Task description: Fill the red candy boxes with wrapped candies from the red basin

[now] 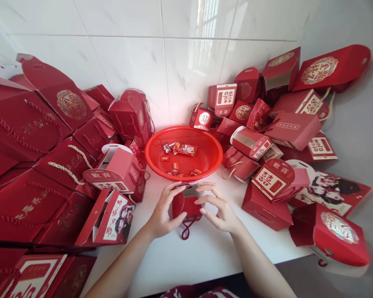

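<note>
A small red gift box [191,207] sits on the white table right in front of me, its top flaps raised and a dark red cord loop hanging from its near side. My left hand [166,213] curls round the left flap, thumb in front and fingers behind. On the opposite side, my right hand [219,209] grips the right flap with bent fingers. The inside of the box is mostly hidden. Just beyond it stands a red plastic basket [148,155] with several wrapped candies [187,150] on its bottom.
Red gift boxes [21,132] with cord handles are stacked high on the left. A loose pile of more red boxes [294,128] covers the right side. White wall tiles [127,62] rise behind the basket. The white table [170,265] ends close to my body.
</note>
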### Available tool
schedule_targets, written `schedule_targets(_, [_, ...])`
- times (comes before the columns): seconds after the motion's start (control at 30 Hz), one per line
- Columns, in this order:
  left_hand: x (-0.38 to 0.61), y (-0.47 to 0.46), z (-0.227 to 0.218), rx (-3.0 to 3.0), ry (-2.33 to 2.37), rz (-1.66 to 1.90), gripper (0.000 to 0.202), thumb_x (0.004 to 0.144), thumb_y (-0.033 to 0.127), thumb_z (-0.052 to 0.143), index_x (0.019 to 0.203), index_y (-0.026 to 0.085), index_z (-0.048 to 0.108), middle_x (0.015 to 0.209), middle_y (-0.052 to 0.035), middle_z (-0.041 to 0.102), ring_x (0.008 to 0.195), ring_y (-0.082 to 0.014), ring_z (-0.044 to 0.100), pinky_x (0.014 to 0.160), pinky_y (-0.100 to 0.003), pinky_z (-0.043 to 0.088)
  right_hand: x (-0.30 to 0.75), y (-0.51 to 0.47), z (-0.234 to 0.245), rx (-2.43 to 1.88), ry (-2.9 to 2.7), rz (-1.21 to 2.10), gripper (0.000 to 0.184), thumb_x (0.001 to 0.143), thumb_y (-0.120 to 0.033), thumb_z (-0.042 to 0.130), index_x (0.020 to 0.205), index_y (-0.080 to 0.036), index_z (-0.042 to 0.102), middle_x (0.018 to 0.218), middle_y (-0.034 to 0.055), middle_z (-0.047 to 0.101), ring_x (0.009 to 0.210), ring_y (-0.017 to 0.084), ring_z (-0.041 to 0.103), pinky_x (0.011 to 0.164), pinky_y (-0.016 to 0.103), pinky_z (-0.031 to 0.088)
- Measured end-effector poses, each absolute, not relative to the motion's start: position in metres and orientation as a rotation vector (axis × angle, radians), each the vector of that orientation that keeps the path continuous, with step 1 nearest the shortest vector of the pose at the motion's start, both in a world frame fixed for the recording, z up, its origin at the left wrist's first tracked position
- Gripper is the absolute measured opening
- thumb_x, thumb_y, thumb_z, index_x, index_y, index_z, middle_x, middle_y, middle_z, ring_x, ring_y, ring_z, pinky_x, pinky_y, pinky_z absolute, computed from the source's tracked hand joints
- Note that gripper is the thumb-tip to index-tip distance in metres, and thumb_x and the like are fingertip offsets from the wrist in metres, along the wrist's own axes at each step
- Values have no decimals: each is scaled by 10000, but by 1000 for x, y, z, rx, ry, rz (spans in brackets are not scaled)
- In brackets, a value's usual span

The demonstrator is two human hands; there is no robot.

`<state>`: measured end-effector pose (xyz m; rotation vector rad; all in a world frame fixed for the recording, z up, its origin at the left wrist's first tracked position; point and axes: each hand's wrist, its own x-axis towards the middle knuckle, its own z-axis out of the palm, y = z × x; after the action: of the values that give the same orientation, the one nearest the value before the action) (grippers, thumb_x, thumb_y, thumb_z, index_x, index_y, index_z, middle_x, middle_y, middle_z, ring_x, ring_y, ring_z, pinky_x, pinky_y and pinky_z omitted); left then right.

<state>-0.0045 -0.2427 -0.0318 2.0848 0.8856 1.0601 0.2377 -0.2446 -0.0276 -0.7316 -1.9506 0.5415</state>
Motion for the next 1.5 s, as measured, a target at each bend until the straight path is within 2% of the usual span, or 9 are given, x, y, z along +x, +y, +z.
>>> schedule_targets(0.17, [-6,-242,-36,1689,815,1219,484,960,351,472,1427,227,449,1455,-124,466,1371,-292,426,1154,-426,334,247,-241,-27,-797,-1943,615,139,932,-206,579,881,-188,707,777,52,610,775,182,572,760,355,481])
schedule_targets(0.37, [-1,-233,-43,1251,1117,1474,294,957,373,481,1130,184,625,1160,-77,654,1124,-236,600,993,-330,457,250,-241,-23,-823,-2134,1123,244,913,-264,652,1148,-231,710,876,29,652,711,129,583,719,280,509])
schedule_targets(0.6, [-3,-229,-44,1206,1298,1311,213,863,275,550,952,182,720,1046,-60,722,1039,-253,653,927,-378,509,251,-240,-27,-864,-2053,933,163,913,-334,667,980,-242,784,858,45,550,794,156,581,721,294,521])
schedule_targets(0.73, [-2,-242,-24,1864,1387,1159,324,913,344,560,1175,246,724,1415,-73,573,1365,-309,455,1141,-480,350,252,-238,-28,-843,-2080,765,108,899,-292,682,927,-256,780,1133,97,581,1078,224,580,918,389,523])
schedule_targets(0.83, [-1,-253,-12,2289,1517,944,579,839,509,665,1358,263,598,1539,-106,436,1410,-389,374,1143,-579,290,251,-237,-27,-848,-2095,668,88,894,-266,683,925,-252,765,1351,87,553,1265,265,509,1056,454,455])
schedule_targets(1.0, [7,-265,-14,2408,1541,720,1084,680,718,710,1522,145,338,1499,-224,452,1337,-444,440,1096,-627,308,253,-237,-28,-844,-2089,777,157,939,-283,626,1023,-240,751,1193,92,648,1097,219,636,964,382,528])
schedule_targets(1.23, [9,-271,-11,2293,1375,658,982,750,531,729,1552,242,240,1440,-172,458,1321,-389,458,1048,-543,430,250,-250,-28,-996,-2010,667,378,967,-339,577,1337,-259,572,1234,108,598,1150,244,590,965,404,512])
schedule_targets(1.37, [9,-271,-7,2298,1171,590,978,727,426,745,1553,276,244,1416,-146,436,1311,-360,464,1079,-508,435,246,-260,-20,-1227,-1998,351,182,944,-368,605,1052,-222,616,1333,126,541,1187,282,551,979,439,470])
schedule_targets(1.5, [15,-270,-11,2347,1013,621,962,673,320,758,1522,275,308,1359,-143,459,1285,-356,469,1090,-508,426,243,-266,-6,-1442,-2227,46,260,880,-450,676,859,-199,614,1010,118,660,941,284,592,828,413,439])
